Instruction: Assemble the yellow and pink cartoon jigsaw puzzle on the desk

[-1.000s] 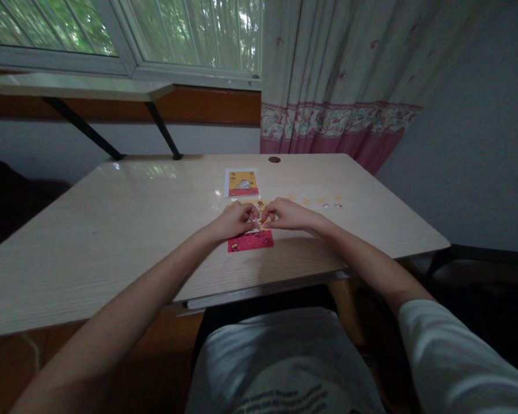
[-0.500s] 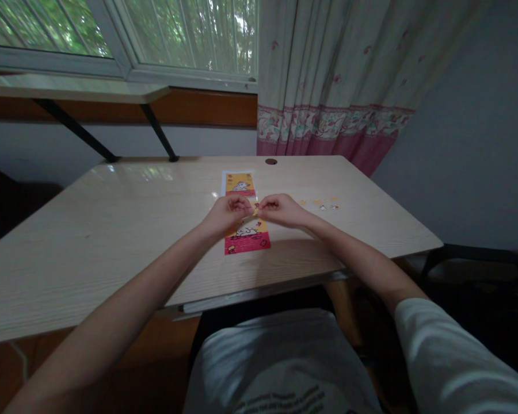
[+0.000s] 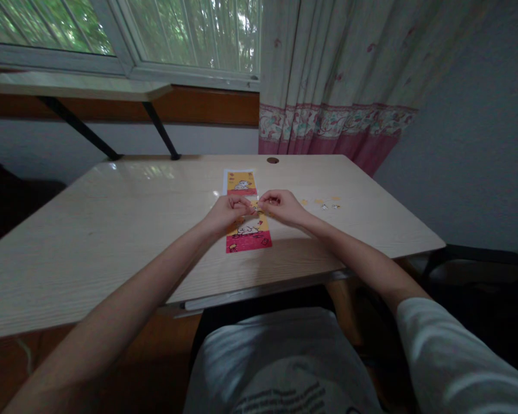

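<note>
Beside the cream-and-pink floral curtain [image 3: 323, 86] stands a pale wood-grain desk [image 3: 125, 241]. On it lies a flat yellow-and-red cartoon picture [image 3: 248, 240], with the left hand [image 3: 228, 214] and right hand [image 3: 282, 207] pinched narrow over it, their grip unclear; small yellow-and-white pieces [image 3: 324, 207] lie right.

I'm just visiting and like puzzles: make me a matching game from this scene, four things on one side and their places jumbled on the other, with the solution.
Things:
1. White-edged picture
2. Loose pieces
3. Curtain
4. Larger-looking picture

Places:
A. Hanging beside the window
B. Partly hidden by the left hand and right hand
C. On the desk, beyond both hands, towards the window
D. On the desk, to the right of the right hand

Pairs: 1-C, 2-D, 3-A, 4-B
</note>
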Tool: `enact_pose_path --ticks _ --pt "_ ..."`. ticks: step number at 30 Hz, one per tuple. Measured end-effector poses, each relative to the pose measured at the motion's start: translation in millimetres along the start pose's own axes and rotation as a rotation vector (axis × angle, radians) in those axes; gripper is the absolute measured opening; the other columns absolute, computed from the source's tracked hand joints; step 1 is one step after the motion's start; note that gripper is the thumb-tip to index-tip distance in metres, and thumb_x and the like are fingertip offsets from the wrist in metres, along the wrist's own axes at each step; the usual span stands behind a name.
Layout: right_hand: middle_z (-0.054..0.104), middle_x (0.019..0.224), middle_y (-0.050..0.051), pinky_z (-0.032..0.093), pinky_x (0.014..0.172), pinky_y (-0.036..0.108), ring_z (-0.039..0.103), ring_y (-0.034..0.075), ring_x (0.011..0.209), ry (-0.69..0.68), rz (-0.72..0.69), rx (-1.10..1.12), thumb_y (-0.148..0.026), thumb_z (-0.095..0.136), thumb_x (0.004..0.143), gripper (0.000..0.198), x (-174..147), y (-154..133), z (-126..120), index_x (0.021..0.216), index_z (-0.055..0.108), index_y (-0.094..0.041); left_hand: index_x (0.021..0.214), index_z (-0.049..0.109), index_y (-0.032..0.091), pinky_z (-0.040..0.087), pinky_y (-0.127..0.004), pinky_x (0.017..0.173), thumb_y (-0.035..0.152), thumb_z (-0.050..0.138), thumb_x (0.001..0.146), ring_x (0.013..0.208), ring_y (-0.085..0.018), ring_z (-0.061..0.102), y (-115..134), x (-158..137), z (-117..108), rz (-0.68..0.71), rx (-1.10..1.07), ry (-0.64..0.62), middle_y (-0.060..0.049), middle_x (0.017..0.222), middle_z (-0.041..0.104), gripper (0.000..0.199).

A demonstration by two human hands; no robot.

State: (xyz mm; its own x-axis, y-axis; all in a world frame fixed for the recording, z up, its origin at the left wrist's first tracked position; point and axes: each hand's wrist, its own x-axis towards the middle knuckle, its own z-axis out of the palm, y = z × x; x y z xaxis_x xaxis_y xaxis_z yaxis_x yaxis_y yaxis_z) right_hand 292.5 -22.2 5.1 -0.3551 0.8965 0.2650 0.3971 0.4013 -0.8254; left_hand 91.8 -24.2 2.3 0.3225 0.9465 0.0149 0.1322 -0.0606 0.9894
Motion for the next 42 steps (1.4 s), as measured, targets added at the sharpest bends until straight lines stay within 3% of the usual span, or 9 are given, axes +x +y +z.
enact_pose_path --ticks 4,13,21,33,42 --pt "0.065 0.076 0.003 0.036 0.061 0.025 0.05 0.012 0.067 -0.019 0.003 -0.001 -0.04 0.063 0.081 0.03 2.0 4.5 1.6 0.088 0.073 -0.013 0.07 0.073 0.015 0.052 -0.032 0.066 0.022 0.071 0.073 0.069 -0.018 0.065 -1.1 0.5 -0.9 0.032 0.076 -0.022 -0.009 0.075 0.074 0.008" --pt "0.066 0.072 0.003 0.038 0.064 0.024 0.054 0.011 0.066 -0.207 0.072 -0.091 -0.025 0.059 0.081 0.019 -2.0 4.3 5.8 0.08 0.073 -0.012 0.074 0.077 0.015 0.043 -0.026 0.057 0.021 0.067 0.072 0.06 -0.014 0.057 -10.5 1.6 -10.9 0.121 0.414 -0.075 -0.004 0.066 0.07 0.012" --pt "0.069 0.074 0.003 0.037 0.066 0.023 0.058 0.012 0.069 -0.2 0.116 -0.271 -0.016 0.062 0.081 0.015 -6.4 -3.9 9.6 0.08 0.076 -0.011 0.074 0.079 0.015 0.04 -0.025 0.056 0.022 0.067 0.072 0.055 -0.014 0.056 -6.4 2.3 -11.6 0.187 0.598 -0.186 -0.002 0.061 0.069 0.014" --pt "0.071 0.078 0.005 0.037 0.067 0.023 0.059 0.013 0.072 -0.181 0.025 -0.473 -0.015 0.062 0.081 0.016 -5.5 -8.0 -7.9 0.084 0.077 -0.012 0.072 0.078 0.017 0.041 -0.027 0.061 0.018 0.065 0.075 0.055 -0.014 0.054 -5.8 1.9 -9.4 0.262 0.79 -0.174 -0.001 0.059 0.066 0.013" --pt "0.066 0.072 0.003 0.034 0.065 0.023 0.052 0.011 0.065 -0.258 -0.064 -0.565 -0.019 0.061 0.083 0.016 -4.7 -2.0 -27.1 0.084 0.075 -0.011 0.079 0.08 0.02 0.044 -0.035 0.082 0.019 0.066 0.078 0.069 -0.019 0.06 -0.1 -0.3 -10.6 0.379 0.864 -0.184 -0.002 0.069 0.071 0.013"
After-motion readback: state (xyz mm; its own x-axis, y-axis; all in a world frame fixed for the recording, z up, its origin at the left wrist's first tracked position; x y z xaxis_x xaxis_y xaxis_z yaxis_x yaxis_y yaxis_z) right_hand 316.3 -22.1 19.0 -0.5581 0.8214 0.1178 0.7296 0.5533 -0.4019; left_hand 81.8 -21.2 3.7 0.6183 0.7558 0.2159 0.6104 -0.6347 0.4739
